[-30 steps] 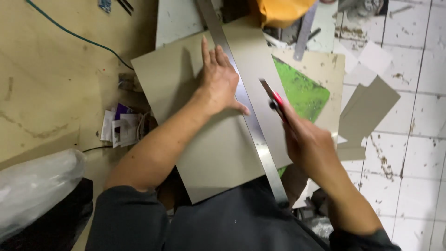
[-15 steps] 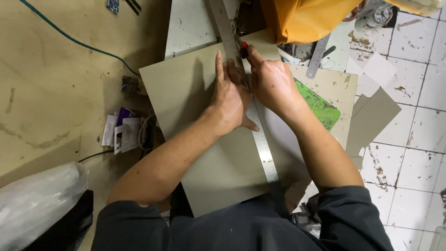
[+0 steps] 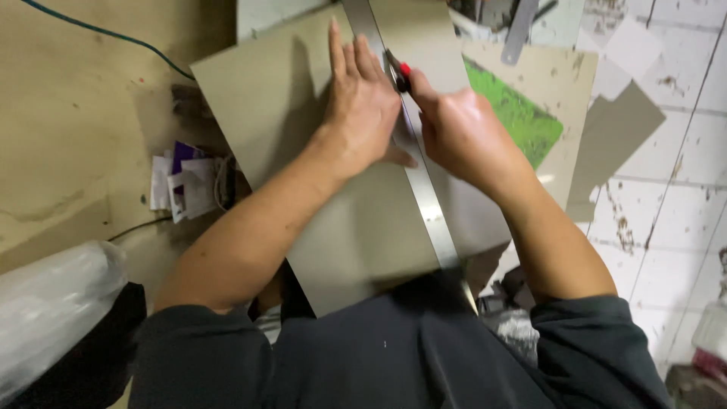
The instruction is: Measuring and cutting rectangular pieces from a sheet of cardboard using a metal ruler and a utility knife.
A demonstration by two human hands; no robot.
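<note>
Left hand (image 3: 362, 113) lies flat, fingers spread, pinning the steel ruler (image 3: 413, 151) on stiff, light grey cardboard (image 3: 356, 235); right hand (image 3: 462, 132) is clamped around a red-tipped utility knife (image 3: 399, 74) beside the ruler's edge.

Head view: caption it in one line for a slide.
Left hand presses a metal ruler flat on a grey board while the right hand holds a red-tipped cutter against its edge.

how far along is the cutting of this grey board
Set up: the metal ruler lies across the grey board, pressed flat by the left hand. In hand: the right hand holds the red knife near the far end. No finished cut shows.
</note>
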